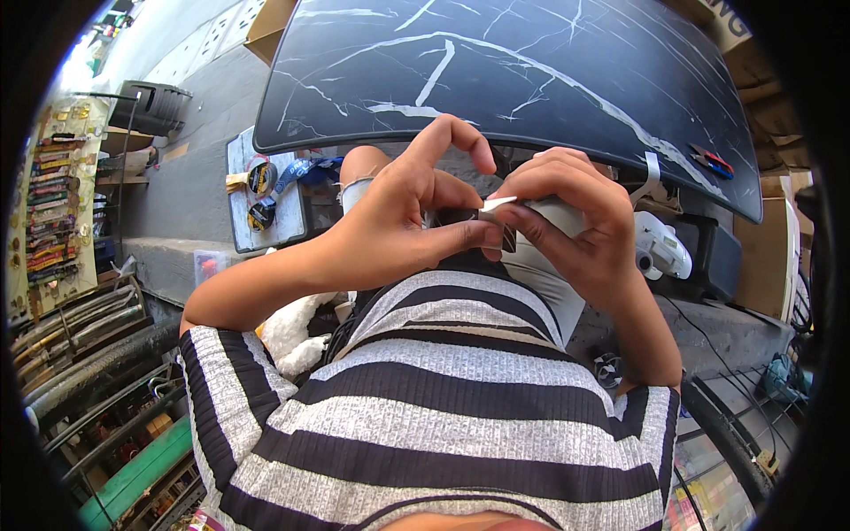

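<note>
My left hand and my right hand meet close in front of my chest, just below the edge of a black marble-patterned tabletop. Between the fingertips of both hands sits a small flat piece, white on top and dark underneath. My right hand also wraps around a white oblong object, mostly hidden by the fingers. What the small piece is cannot be told. My striped grey and black top fills the lower part of the view.
A white board with tape rolls and a blue strap lies left under the table. A white device rests on a dark box at right. Cardboard boxes stand right, racks of small goods left, a red-handled tool on the tabletop.
</note>
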`<state>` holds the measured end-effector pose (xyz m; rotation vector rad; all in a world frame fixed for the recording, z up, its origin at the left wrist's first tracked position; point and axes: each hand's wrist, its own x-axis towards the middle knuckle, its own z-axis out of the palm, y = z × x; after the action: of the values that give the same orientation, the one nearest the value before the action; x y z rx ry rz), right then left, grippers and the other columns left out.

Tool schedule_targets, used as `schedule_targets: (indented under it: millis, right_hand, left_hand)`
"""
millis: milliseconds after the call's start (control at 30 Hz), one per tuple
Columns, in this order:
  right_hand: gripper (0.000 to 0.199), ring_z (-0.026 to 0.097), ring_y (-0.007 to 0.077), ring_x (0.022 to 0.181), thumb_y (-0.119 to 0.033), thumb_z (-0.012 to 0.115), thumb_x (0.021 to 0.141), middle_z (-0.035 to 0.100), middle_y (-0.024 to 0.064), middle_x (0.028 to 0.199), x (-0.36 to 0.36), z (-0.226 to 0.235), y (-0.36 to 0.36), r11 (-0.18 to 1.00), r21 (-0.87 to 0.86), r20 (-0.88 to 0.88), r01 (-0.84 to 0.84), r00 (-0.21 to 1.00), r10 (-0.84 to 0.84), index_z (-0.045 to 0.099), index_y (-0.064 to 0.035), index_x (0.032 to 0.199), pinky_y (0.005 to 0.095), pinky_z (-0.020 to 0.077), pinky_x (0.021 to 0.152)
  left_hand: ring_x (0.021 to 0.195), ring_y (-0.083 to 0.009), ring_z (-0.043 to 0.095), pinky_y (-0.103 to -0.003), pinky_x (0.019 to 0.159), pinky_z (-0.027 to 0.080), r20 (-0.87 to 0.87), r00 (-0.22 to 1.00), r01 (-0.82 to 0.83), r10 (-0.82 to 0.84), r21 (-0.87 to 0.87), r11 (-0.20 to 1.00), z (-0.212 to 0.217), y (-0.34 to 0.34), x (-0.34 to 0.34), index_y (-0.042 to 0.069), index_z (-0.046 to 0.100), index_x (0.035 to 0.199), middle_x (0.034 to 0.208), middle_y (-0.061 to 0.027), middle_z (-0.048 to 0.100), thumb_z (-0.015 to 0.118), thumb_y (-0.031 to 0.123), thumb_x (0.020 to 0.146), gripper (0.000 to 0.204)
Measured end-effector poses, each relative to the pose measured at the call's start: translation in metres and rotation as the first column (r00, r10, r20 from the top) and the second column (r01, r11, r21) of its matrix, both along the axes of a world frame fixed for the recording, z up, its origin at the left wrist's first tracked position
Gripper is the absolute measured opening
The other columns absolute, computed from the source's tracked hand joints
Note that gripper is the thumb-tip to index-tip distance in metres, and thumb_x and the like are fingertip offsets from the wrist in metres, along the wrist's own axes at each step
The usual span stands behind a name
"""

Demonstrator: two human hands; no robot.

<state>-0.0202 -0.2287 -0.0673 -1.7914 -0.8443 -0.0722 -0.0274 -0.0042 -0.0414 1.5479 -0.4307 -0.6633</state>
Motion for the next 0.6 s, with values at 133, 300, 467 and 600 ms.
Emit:
schedule_targets:
  millis: [133,300,467,600]
  right_hand:
    - [0.022,0.065,0.0156,0.084,-0.006,0.081,0.076,0.069,0.0005,0.089,-0.006,-0.001,0.006,0.995,-0.076,0.217,0.072,0.975,-0.054,0.074,-0.0102,0.096,0.0377,0.044,0.093]
    - [0.025,0.064,0.013,0.084,-0.008,0.083,0.073,0.068,-0.0018,0.087,-0.019,-0.003,0.013,0.983,-0.127,0.298,0.133,0.95,-0.09,0.076,-0.0134,0.097,0.04,0.0417,0.097]
    - [0.023,0.063,0.0124,0.085,-0.017,0.083,0.074,0.066,-0.0047,0.089,-0.027,-0.006,0.014,0.958,-0.19,0.393,0.216,0.911,-0.127,0.077,-0.0185,0.096,0.0405,0.0369,0.101]
    - [0.025,0.063,0.0119,0.087,-0.019,0.083,0.074,0.067,-0.0063,0.09,-0.033,-0.01,0.013,0.939,-0.184,0.458,0.292,0.871,-0.181,0.078,-0.0232,0.098,0.0413,0.0327,0.107]
  left_hand:
    - [0.091,-0.0148,0.069,-0.024,0.075,0.055,0.021,0.996,0.091,-0.092,0.024,0.996,0.0,0.008,0.002,0.004,0.034,0.125,0.101,-0.0141,0.067,0.061,0.016,0.1,0.038]
    - [0.102,-0.0175,0.064,-0.033,0.089,0.052,0.046,0.987,0.153,-0.151,-0.025,0.988,-0.006,0.019,0.003,0.002,0.035,0.135,0.115,-0.0161,0.061,0.049,0.011,0.098,0.041]
    - [0.106,-0.0172,0.059,-0.036,0.096,0.044,-0.068,0.99,0.118,-0.126,-0.114,0.986,-0.011,0.024,0.005,0.002,0.037,0.14,0.131,-0.0126,0.049,0.045,0.015,0.088,0.054]
    - [0.105,-0.0164,0.058,-0.035,0.099,0.043,-0.087,0.993,0.059,-0.075,-0.168,0.984,-0.012,0.021,0.007,0.001,0.041,0.138,0.132,-0.01,0.048,0.048,0.017,0.089,0.052]
